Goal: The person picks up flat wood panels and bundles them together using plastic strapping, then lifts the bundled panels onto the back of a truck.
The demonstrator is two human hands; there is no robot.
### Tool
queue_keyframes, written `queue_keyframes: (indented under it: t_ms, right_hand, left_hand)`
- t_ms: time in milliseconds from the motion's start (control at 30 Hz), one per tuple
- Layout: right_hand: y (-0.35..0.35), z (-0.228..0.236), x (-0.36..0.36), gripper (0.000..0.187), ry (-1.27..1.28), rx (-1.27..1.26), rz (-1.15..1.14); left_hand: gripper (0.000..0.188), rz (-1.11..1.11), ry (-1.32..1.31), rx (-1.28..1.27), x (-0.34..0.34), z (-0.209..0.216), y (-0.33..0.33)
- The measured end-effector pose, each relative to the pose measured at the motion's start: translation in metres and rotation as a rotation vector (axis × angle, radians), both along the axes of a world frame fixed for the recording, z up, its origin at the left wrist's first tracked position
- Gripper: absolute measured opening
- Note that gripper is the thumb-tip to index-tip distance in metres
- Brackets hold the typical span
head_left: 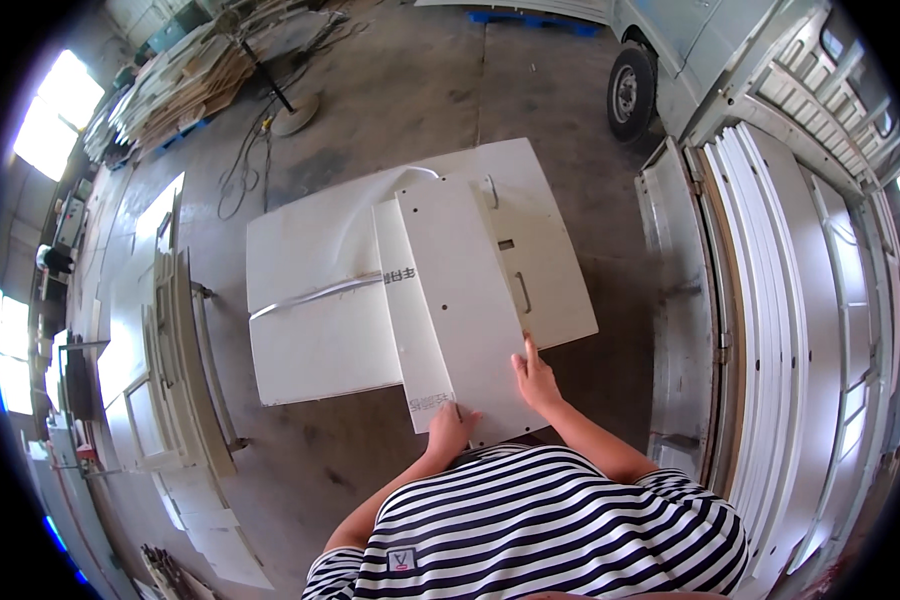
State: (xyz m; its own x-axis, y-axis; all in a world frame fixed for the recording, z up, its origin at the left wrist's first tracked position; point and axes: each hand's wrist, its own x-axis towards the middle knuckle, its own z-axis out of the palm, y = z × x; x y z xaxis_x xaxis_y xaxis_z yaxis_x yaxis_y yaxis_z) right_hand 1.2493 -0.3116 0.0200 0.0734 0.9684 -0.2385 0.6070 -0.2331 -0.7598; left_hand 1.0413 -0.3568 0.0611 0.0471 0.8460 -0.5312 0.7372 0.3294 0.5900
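Observation:
A long white panel [465, 285] with several small dark holes lies lengthwise in front of me, its near end close to my body. A second narrow white panel [410, 345], with dark printing on it, shows from under its left side. My left hand [452, 430] is closed on the near left edge, its fingertips partly hidden. At the right edge, my right hand [537, 383] grips the long panel, index finger stretched along the side. Beneath both lies a wide white board [320, 345] with metal handles [522, 292] and a pale strap [315, 295] across it.
On the right, several white panels [760, 300] stand on edge in an open-sided truck bed [690, 300]; the truck's wheel [630, 90] is farther ahead. More boards [170, 350] lean on a rack at left. A round-based stand [295, 115] and loose cable [250, 165] are ahead.

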Motion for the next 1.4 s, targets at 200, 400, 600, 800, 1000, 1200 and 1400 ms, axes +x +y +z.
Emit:
queue_keyframes:
  t_ms: [200,400,600,800,1000,1200,1400]
  right_hand:
    - [0.001,0.017,0.001,0.054,-0.013,-0.124,-0.108]
    - [-0.012,0.006,-0.011,0.054,-0.124,-0.049,-0.115]
    - [0.01,0.032,-0.023,0.051,-0.162,0.044,-0.09]
    - [0.091,0.102,-0.07,0.046,-0.164,0.563,0.14]
    - [0.172,0.14,-0.096,0.043,-0.628,0.85,0.466]
    - [0.215,0.11,0.025,0.01,-0.831,0.779,0.424]
    - [0.218,0.09,0.115,0.006,-0.667,0.281,-0.087]
  left_hand:
    - [0.025,0.26,-0.557,-0.106,-0.08,-0.055,0.069]
    - [0.059,1.593,-0.931,0.366,-0.277,-0.106,0.239]
    - [0.034,1.288,-0.064,0.677,-0.351,-0.131,0.301]
    - [0.015,0.451,-0.444,0.608,-0.187,0.01,0.313]
    - [0.037,-0.567,0.227,0.821,-0.079,0.131,0.243]
    - [0.041,-0.16,0.148,0.786,-0.107,0.205,0.246]
    - [0.044,0.164,0.045,1.2,-0.109,0.258,0.239]
